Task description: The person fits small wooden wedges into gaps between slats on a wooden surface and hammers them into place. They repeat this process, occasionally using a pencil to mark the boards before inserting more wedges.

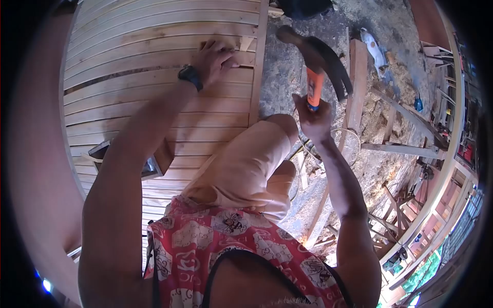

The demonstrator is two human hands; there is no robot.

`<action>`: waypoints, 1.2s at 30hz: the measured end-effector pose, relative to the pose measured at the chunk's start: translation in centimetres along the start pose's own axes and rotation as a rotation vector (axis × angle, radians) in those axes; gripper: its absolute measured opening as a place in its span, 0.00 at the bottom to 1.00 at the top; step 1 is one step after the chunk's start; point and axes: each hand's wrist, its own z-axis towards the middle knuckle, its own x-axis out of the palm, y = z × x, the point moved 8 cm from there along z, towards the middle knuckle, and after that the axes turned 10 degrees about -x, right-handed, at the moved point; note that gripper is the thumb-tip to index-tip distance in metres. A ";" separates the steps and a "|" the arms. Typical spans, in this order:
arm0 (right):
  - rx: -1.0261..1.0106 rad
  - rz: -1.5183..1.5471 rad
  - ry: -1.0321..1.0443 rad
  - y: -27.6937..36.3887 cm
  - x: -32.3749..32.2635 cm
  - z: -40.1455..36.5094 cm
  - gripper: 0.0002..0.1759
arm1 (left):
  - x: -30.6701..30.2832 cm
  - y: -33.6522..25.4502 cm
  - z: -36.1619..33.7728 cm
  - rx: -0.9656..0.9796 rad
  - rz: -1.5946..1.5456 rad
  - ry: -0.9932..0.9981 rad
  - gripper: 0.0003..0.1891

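Observation:
My right hand [314, 119] is wrapped round the orange handle of a claw hammer [315, 84], raised above the floor. Its dark head points up and its claw curves to the right. My left hand [213, 62], with a dark watch on the wrist, rests on the panel of pale wooden slats [169, 77] near its right edge. The left fingers are bent and close together; whatever they hold, if anything, is hidden. Just beyond them a small wood block [247, 43] lies on the slats. A dark gap runs between two slats left of that hand.
An open wooden box [163, 158] sits on the slats beside my left arm. To the right, the dirty floor carries wood shavings, a long wooden beam [355, 87], loose boards [403, 150] and a white-and-brown animal [374, 50]. A dark object [304, 7] stands at the top.

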 end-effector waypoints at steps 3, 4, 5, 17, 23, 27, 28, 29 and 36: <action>-0.043 -0.015 -0.094 -0.8 0.1 0.2 0.19 | -0.3 0.0 0.5 0.021 0.076 -0.039 0.16; 0.118 -0.133 0.106 -1.3 0.6 0.5 0.17 | -0.5 -0.4 0.1 0.024 0.048 -0.044 0.15; 0.279 -0.253 0.298 -1.8 0.7 0.7 0.15 | -0.7 -0.5 0.5 0.036 0.021 -0.053 0.14; 0.463 -0.123 0.281 0.8 -1.5 -2.0 0.27 | -0.4 -0.1 0.7 -0.042 0.059 0.075 0.14; 0.823 0.404 0.009 4.5 0.7 -18.1 0.24 | -0.3 0.2 1.4 -0.076 0.012 -0.079 0.17; 0.904 0.418 -0.008 7.5 3.4 -26.9 0.21 | 0.6 1.2 3.6 -0.280 -0.282 0.009 0.20; 0.948 0.446 -0.020 8.2 4.2 -28.7 0.21 | 2.2 2.5 4.1 -0.250 -0.441 0.040 0.19; 0.984 0.469 -0.032 8.7 5.0 -30.2 0.21 | 2.9 3.1 4.5 -0.221 -0.600 0.062 0.18; 0.884 0.499 -0.164 11.8 6.4 -32.0 0.19 | -1.4 0.7 5.1 -0.328 -0.275 0.158 0.16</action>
